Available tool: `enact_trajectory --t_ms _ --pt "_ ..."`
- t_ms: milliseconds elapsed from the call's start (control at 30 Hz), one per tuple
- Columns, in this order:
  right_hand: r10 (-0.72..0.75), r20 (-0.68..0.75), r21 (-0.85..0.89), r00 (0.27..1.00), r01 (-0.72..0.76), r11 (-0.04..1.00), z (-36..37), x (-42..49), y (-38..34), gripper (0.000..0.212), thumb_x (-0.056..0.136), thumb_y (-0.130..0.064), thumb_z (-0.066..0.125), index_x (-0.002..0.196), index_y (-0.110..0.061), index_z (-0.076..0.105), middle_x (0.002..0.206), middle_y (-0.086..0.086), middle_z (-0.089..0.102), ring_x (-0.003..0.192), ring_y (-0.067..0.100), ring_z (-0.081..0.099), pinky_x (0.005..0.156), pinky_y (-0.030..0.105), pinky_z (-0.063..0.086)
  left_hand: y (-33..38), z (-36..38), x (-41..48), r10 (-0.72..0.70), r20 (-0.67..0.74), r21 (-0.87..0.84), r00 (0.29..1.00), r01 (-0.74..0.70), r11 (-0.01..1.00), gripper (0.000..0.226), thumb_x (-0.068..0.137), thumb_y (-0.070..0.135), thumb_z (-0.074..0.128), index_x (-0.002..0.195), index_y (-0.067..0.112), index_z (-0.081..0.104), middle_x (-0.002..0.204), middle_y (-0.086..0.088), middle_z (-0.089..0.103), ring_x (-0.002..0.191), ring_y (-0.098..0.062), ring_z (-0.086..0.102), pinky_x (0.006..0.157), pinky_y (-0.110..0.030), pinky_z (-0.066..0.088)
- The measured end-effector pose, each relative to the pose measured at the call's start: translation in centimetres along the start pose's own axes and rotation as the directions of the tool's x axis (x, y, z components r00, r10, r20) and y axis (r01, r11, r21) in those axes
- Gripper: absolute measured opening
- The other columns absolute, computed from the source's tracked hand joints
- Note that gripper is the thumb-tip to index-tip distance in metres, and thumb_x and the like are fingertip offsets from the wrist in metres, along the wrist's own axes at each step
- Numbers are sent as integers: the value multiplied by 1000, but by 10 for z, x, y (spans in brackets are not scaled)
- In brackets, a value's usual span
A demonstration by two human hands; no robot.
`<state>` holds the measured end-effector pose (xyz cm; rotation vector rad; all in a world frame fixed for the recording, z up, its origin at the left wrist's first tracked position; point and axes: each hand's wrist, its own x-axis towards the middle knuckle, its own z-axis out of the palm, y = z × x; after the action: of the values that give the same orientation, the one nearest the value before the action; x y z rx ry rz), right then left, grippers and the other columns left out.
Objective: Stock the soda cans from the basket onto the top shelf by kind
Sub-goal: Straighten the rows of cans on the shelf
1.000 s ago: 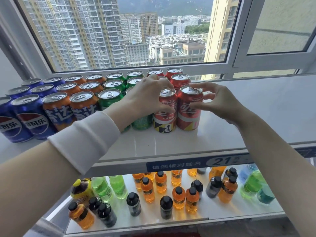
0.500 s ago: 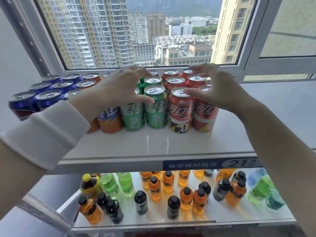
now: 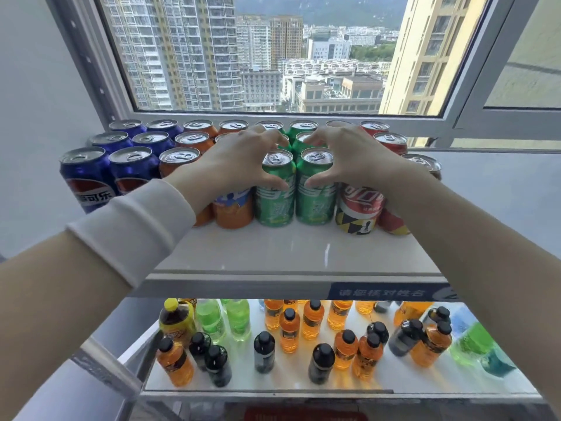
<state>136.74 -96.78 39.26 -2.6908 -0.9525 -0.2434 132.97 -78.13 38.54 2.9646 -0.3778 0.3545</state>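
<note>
On the white top shelf [image 3: 291,253] soda cans stand in rows by colour: blue cans [image 3: 88,177] at the left, then orange cans [image 3: 233,208], green cans [image 3: 274,192] in the middle, red cans [image 3: 359,208] at the right. My left hand [image 3: 239,165] rests over the orange cans beside the front left green can, fingers spread and curved. My right hand [image 3: 355,162] rests over the red cans beside the front right green can [image 3: 315,192], fingers spread too. Neither hand holds a can. No basket is in view.
A window frame [image 3: 273,115] runs right behind the back row of cans. The lower shelf [image 3: 303,387] carries several orange, green, dark and yellow-capped bottles. A blue price strip [image 3: 382,291] sits on the top shelf's front edge. Grey wall lies to the left.
Both hands moved left from the red cans to either side of the green columns. The view shifted so the can rows sit more centred.
</note>
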Motion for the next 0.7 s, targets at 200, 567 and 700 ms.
enact_trajectory --t_ms 200,567,700 --pt "39 -10 73 999 -38 997 -3 -4 -4 77 65 -32 82 130 -9 48 122 3 60 96 7 45 80 17 32 0 -3 -4 24 2 1 1000 -24 1000 80 67 52 73 132 19 42 127 -5 52 113 -25 53 93 -39 44" --pt "6 -19 43 1000 -5 999 -4 -17 -10 83 62 -39 81 133 -12 46 120 1 61 94 7 47 81 19 33 4 -2 -15 57 -11 88 998 -55 995 84 66 61 66 133 16 42 127 -9 50 112 -28 53 90 -40 44" --pt "-13 20 12 1000 13 1000 -5 -16 -9 86 64 -41 80 136 -14 42 123 3 59 98 8 45 84 20 33 6 -4 -19 77 3 95 997 -77 992 83 68 61 62 135 18 40 131 -8 49 117 -28 50 96 -40 40"
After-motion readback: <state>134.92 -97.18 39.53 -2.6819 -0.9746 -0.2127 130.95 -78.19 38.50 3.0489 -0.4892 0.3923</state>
